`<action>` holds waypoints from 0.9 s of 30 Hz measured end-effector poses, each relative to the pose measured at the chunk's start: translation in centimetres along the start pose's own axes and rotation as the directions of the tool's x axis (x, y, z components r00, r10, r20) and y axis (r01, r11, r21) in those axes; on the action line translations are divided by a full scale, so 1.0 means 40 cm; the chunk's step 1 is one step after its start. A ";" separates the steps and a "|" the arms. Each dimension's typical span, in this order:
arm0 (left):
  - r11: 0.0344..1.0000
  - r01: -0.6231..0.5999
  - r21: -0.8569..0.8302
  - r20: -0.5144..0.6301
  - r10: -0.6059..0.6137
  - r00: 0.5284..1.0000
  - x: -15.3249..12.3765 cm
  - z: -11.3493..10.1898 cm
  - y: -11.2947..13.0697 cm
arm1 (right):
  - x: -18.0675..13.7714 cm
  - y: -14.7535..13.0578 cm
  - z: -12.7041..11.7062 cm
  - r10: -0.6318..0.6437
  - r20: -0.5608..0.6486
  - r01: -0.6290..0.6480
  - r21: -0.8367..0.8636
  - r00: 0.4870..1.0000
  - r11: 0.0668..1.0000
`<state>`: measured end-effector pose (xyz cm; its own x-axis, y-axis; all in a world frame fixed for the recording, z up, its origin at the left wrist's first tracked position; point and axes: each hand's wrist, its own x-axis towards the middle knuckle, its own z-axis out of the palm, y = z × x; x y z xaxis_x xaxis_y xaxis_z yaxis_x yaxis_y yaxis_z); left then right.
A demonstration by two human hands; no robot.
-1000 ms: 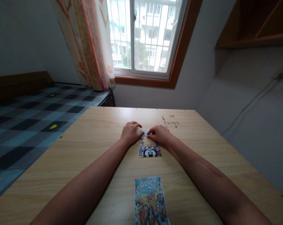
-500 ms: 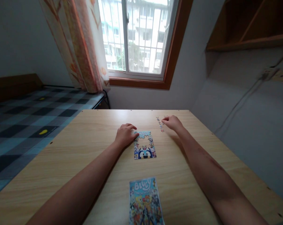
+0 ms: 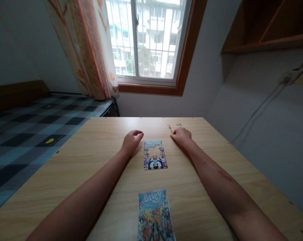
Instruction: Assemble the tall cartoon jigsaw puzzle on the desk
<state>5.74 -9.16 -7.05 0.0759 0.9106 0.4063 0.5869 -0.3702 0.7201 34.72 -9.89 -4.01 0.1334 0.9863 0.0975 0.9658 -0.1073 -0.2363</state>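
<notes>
A partly assembled jigsaw puzzle (image 3: 156, 164) lies flat in the middle of the table, with a gap in its centre and a blue cartoon dog's face along the near edge. My left hand (image 3: 131, 142) is just beyond its upper left corner, apart from it, thumb and fingertips pressed together; anything between them is too small to make out. To the right of the puzzle, my right hand (image 3: 182, 136) pinches at the near end of a column of loose puzzle pieces (image 3: 170, 128), its fingertips on a small piece. Several more pieces (image 3: 179, 124) lie just beyond that hand.
A printed "Bluey" picture sheet (image 3: 156, 214) lies nearest me on the wooden table (image 3: 111, 214). A bed with a checked cover (image 3: 28, 134) stands on the left. Behind the table are a window (image 3: 154, 47) and a curtain (image 3: 88, 50); a shelf (image 3: 267, 45) hangs on the right.
My left hand has come off the puzzle's upper left corner, moving slightly left, and its fingers have drawn together. My right hand has moved nearer to me along the loose pieces.
</notes>
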 end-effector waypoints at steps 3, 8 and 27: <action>1.000 0.004 -0.008 -0.002 -0.004 1.000 0.002 0.001 -0.003 | -0.001 -0.006 0.002 -0.011 0.016 0.010 0.042 1.000 0.999; 1.000 0.006 -0.015 -0.006 -0.006 1.000 0.003 0.002 -0.005 | 0.002 -0.018 0.007 -0.075 0.022 0.070 0.168 0.997 0.983; 0.995 -0.059 0.075 0.037 0.056 0.998 -0.009 -0.004 0.022 | -0.001 -0.037 -0.040 -0.301 0.364 -0.130 0.800 0.881 0.586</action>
<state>6.09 -9.85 -6.46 0.1384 0.8947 0.4247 0.6403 -0.4081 0.6508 33.65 -9.95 -2.12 -0.2540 0.9474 -0.1948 0.3709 -0.0906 -0.9243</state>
